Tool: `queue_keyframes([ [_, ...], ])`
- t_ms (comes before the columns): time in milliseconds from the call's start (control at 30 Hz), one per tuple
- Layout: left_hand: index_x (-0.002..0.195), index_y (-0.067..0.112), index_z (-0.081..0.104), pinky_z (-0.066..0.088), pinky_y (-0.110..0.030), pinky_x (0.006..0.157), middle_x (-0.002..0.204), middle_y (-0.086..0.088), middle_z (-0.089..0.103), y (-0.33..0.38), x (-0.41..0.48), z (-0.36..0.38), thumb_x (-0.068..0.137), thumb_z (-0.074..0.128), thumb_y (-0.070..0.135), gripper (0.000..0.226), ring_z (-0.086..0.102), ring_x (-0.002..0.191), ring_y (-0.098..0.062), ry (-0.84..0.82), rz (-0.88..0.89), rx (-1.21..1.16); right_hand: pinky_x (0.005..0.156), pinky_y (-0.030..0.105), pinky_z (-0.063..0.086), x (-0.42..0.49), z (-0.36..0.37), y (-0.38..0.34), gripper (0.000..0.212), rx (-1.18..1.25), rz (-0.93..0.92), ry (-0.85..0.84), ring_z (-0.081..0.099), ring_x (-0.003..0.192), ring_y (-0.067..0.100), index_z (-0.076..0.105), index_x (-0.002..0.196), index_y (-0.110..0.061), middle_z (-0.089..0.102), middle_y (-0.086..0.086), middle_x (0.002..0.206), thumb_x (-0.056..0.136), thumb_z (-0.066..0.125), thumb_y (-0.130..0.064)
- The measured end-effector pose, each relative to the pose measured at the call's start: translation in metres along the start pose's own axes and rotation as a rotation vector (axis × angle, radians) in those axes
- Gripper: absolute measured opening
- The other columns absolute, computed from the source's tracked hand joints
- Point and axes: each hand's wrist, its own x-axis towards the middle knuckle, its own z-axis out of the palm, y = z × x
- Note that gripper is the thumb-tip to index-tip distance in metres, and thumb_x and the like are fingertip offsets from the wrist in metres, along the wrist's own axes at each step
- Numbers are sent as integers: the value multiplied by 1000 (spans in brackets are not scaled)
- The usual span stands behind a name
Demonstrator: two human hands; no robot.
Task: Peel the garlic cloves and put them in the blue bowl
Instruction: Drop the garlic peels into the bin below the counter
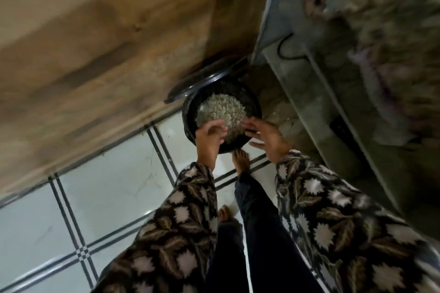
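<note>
A floor of glossy white tiles crossed by dark double stripes meets a brown wood-grain panel on the left; on the right stands a grey ledge with a black cable, blurred, in dim light

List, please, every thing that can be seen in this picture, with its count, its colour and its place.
round black container: one, black, on the floor by the wooden panel, under both hands.
pale flaky heap: one, greyish white, inside the container; too blurred to identify.
round black lid: one, black, on edge behind the container.
brown wooden panel: one, brown, upper left.
tiled floor: white tiles, dark lines, lower left.
grey metal unit: one, grey, right; what it carries is blurred.
leaf-patterned sleeves: two, brown and cream.
dark trousers: one pair, bottom centre.
bare feet: two, on the tiles.
left hand: over the near rim; grip unclear.
right hand: fingers spread, beside the container.
</note>
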Motion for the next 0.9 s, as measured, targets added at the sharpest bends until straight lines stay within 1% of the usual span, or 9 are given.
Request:
queue_keyframes([
  [100,93,12,65,48,-19,60,81,-2,65,39,-68,3,92,51,4,16,61,73,-13,-9,55,-31,99,37,36,-76,-16,-4,31,35,-81,12,50,106,17,58,118,-11,59,0,111,96,40,-23],
  [200,88,13,65,51,-24,59,77,-2,64,71,-140,10,92,51,3,18,60,67,-14,-101,133,-4,76,29,41,-158,-32,-4,16,150,-242,86,54,85,17,62,88,-16,61,-2,85,92,47,-13],
  [233,89,13,65,52,-26,61,77,-3,64,80,-163,15,92,51,3,17,60,68,-14,-141,181,16,70,26,42,-187,-39,-4,15,156,-303,103,54,77,15,61,88,-13,59,-2,81,91,47,-9],
  [367,91,13,65,51,-24,62,81,-6,66,98,-246,48,93,51,7,15,63,73,-14,-291,387,87,63,17,46,-289,-81,16,21,233,-554,201,56,74,14,61,105,3,61,8,88,92,48,-6],
  [467,92,11,64,49,-18,59,79,-5,66,95,-304,99,93,51,5,14,62,71,-12,-432,428,126,67,15,47,-346,-133,44,16,335,-693,351,60,75,9,63,99,-3,65,8,90,93,49,-8],
  [600,101,1,63,49,-14,56,70,2,67,66,-380,190,91,52,-1,15,62,57,-1,-727,437,303,72,22,50,-399,-227,89,12,580,-758,621,59,80,17,62,96,-4,65,13,93,90,52,-5],
  [733,103,-2,66,48,-25,65,76,-4,68,20,-443,276,87,59,0,18,59,65,-11,-905,512,580,60,18,42,-444,-320,142,10,742,-710,809,55,69,9,61,90,-9,62,5,82,90,52,-6],
  [800,104,3,66,47,-20,65,92,-10,68,-5,-471,313,86,61,1,18,59,73,-11,-947,614,689,60,18,41,-459,-362,174,13,794,-677,859,54,68,9,62,83,-12,62,2,79,89,52,-6],
  [900,118,8,63,47,-21,78,108,-10,67,-36,-498,362,86,62,6,32,61,91,-17,-824,940,876,63,24,44,-476,-420,222,17,832,-614,908,57,72,12,63,77,-16,64,4,81,89,53,-9],
])
